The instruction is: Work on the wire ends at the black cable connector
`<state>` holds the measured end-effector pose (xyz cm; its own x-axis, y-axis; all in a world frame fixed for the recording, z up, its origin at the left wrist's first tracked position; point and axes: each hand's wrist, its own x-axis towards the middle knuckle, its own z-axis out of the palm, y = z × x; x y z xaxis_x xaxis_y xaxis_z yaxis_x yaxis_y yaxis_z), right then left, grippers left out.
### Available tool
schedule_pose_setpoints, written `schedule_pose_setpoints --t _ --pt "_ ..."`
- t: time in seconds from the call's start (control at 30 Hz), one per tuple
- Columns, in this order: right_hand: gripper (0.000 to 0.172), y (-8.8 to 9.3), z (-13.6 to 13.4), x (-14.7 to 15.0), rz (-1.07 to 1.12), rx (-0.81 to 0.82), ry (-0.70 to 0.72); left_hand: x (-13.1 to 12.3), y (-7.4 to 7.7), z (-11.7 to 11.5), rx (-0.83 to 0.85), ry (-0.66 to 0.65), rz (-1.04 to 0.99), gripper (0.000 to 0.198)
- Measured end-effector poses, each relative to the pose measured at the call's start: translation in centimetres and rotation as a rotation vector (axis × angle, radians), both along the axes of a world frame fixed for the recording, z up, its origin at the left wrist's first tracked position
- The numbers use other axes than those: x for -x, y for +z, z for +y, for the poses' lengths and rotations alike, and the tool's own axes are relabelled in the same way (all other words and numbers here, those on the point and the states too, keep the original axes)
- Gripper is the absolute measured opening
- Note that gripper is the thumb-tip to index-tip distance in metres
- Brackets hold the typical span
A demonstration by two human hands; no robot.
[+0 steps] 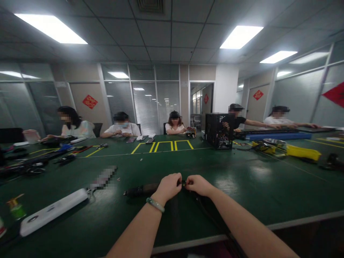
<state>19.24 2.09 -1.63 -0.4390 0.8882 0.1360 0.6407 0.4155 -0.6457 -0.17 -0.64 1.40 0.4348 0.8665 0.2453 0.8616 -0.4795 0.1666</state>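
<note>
My left hand and my right hand meet low over the green table, both closed in a pinch on a small dark part between them. A dark cylindrical tool lies on the table and runs left from under my left hand. From the hands a black cable trails back toward me. A pale green bracelet sits on my left wrist. What the fingertips pinch is too small to name.
A white power strip and a small green bottle lie at the left. A black mesh computer case stands mid-table, with yellow trays to its right. Several other people sit along the far and right sides with tools.
</note>
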Motion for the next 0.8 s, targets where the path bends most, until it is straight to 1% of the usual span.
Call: schedule_pose_setpoints --t 0.1,0.23,0.53,0.63,0.8 --pt "0.013 -0.4 0.3 -0.2 0.026 0.013 0.016 0.1 -0.1 0.0 0.003 -0.051 0.001 0.009" --pt "0.012 -0.5 0.4 -0.3 0.020 0.019 -0.023 0.3 -0.3 0.2 0.038 -0.074 -0.019 0.011" --pt "0.018 0.0 0.1 -0.2 -0.033 -0.106 -0.018 0.6 -0.6 0.7 0.023 -0.104 -0.080 0.012" --pt "0.019 0.1 0.1 0.1 -0.066 -0.122 -0.017 0.6 -0.6 0.9 0.007 -0.105 -0.097 0.011" --pt "0.018 0.6 0.1 0.6 -0.138 -0.161 -0.008 0.9 -0.5 1.2 0.026 -0.130 -0.119 0.010"
